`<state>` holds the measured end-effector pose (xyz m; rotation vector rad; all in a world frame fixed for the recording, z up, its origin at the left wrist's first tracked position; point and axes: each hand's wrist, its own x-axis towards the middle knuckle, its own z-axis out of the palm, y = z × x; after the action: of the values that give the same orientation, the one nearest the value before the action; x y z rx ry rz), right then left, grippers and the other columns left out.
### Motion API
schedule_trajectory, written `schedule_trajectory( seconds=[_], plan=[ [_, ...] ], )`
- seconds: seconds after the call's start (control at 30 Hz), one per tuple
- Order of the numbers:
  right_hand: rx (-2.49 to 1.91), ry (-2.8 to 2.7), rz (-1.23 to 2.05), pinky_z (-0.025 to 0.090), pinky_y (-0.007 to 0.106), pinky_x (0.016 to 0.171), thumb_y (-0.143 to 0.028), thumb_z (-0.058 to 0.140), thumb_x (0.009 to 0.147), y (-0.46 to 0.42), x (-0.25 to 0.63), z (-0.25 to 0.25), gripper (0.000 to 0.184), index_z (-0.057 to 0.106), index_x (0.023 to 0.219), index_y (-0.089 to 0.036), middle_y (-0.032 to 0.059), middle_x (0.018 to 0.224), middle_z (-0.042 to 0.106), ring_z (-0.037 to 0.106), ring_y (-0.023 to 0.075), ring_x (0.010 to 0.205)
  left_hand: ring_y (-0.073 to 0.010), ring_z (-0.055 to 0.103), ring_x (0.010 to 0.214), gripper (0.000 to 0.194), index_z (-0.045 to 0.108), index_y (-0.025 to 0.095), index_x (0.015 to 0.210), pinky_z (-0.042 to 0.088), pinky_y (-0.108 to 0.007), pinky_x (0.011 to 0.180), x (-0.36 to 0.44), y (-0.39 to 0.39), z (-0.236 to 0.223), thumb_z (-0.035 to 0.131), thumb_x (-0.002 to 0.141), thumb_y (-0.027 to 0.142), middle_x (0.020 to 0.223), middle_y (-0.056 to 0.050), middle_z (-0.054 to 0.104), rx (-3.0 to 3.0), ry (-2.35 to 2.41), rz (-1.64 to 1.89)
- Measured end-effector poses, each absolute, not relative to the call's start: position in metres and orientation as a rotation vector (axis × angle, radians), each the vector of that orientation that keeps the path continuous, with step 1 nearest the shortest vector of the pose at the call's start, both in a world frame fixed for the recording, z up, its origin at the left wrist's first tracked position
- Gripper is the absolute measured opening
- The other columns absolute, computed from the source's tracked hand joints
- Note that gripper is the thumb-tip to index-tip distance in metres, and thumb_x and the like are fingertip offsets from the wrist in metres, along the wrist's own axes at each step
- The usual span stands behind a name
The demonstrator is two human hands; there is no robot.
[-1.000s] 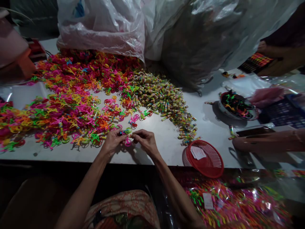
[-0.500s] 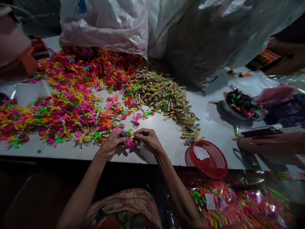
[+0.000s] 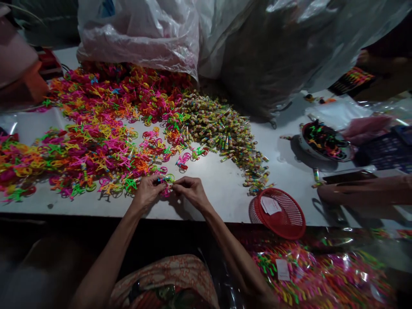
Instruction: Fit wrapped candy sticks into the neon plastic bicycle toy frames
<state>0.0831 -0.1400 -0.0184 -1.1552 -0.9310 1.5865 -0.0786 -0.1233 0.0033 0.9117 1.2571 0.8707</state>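
Note:
My left hand (image 3: 148, 193) pinches a small plastic toy bicycle (image 3: 166, 189) with pink, green and blue parts, just above the table near its front edge. From the other side my right hand (image 3: 190, 191) meets it, thumb and forefinger pressed together; what lies between those fingertips is hidden. Left of and behind my hands spreads a big heap of bright toy bicycles (image 3: 106, 150). A few loose ones, such as a pink and red toy bicycle (image 3: 183, 161), lie just beyond my fingers. Behind to the right is a pile of small printed tubes (image 3: 222, 124).
A red plastic basket (image 3: 298, 214) holding paper slips overhangs the table edge. Large plastic bags (image 3: 138, 47) stand at the back. On the right are a bowl of coloured pieces (image 3: 325, 141) and another person's arm (image 3: 363, 193). Bagged colourful pieces (image 3: 309, 274) lie below the edge.
Both hands have shifted slightly left with the toy bicycle. The right fingertips have closed in on it, and the pale piece seen at them before is now hidden.

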Motion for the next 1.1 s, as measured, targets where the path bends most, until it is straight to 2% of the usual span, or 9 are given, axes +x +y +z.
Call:
schedule_trajectory(
  seconds=[0.07,0.17,0.27,0.57,0.73,0.9,1.1],
  plan=[
    [-1.160,-0.894,1.589,0.045,0.021,0.046,-0.036,0.082,0.057,-0.139,0.078,-0.020,0.024,0.071,0.065,-0.017,-0.0016,0.050,0.064,0.056,0.0100,0.045,-0.0082,0.052,0.044,0.021,0.069,0.014,0.066,0.038,-0.018,0.043,-0.081,-0.121,0.004,0.080,0.050,0.021,0.051,0.003,0.062,0.888,1.240,0.848],
    [-1.079,-0.770,1.654,0.048,0.022,0.050,-0.038,0.082,0.057,-0.133,0.077,-0.022,0.027,0.070,0.067,-0.016,-0.0004,0.057,0.067,0.059,0.0104,0.048,-0.0075,0.054,0.046,0.030,0.070,0.013,0.073,0.042,-0.018,0.046,-0.085,-0.119,0.006,0.084,0.048,0.024,0.057,0.001,0.065,0.724,1.113,0.834],
    [-1.021,-0.759,1.716,0.046,0.021,0.048,-0.037,0.084,0.055,-0.129,0.081,-0.021,0.028,0.069,0.066,-0.016,-0.0009,0.056,0.066,0.056,0.0087,0.044,-0.0066,0.055,0.047,0.038,0.070,0.013,0.079,0.043,-0.017,0.047,-0.085,-0.120,0.007,0.086,0.047,0.023,0.062,0.000,0.067,0.632,1.028,0.826],
    [-1.014,-0.870,1.790,0.046,0.022,0.047,-0.038,0.084,0.056,-0.129,0.090,-0.017,0.028,0.071,0.065,-0.015,-0.0003,0.051,0.065,0.056,0.0096,0.043,-0.0086,0.054,0.045,0.028,0.069,0.012,0.066,0.042,-0.019,0.044,-0.082,-0.127,0.007,0.084,0.049,0.027,0.052,0.000,0.062,0.757,1.028,0.777],
    [-1.093,-0.866,1.620,0.049,0.023,0.051,-0.038,0.082,0.059,-0.138,0.082,-0.016,0.025,0.072,0.067,-0.017,0.0001,0.054,0.067,0.060,0.0119,0.049,-0.0075,0.050,0.044,0.023,0.069,0.013,0.064,0.041,-0.020,0.043,-0.083,-0.126,0.011,0.082,0.048,0.024,0.052,0.001,0.062,0.837,1.135,0.839],
    [-1.026,-0.868,1.657,0.050,0.025,0.051,-0.042,0.082,0.058,-0.142,0.078,-0.011,0.029,0.071,0.067,-0.017,0.0000,0.054,0.066,0.058,0.0123,0.047,-0.0097,0.054,0.047,0.026,0.070,0.013,0.068,0.043,-0.021,0.046,-0.090,-0.124,0.012,0.081,0.048,0.025,0.057,-0.002,0.065,0.784,1.017,0.735],
    [-1.146,-1.076,1.484,0.045,0.023,0.050,-0.040,0.079,0.063,-0.141,0.075,-0.013,0.024,0.070,0.066,-0.018,-0.0016,0.052,0.062,0.054,0.0109,0.048,-0.0100,0.051,0.044,0.020,0.068,0.014,0.065,0.041,-0.021,0.045,-0.088,-0.129,0.006,0.077,0.054,0.028,0.048,0.001,0.060,0.946,1.213,0.764]
  ],
)
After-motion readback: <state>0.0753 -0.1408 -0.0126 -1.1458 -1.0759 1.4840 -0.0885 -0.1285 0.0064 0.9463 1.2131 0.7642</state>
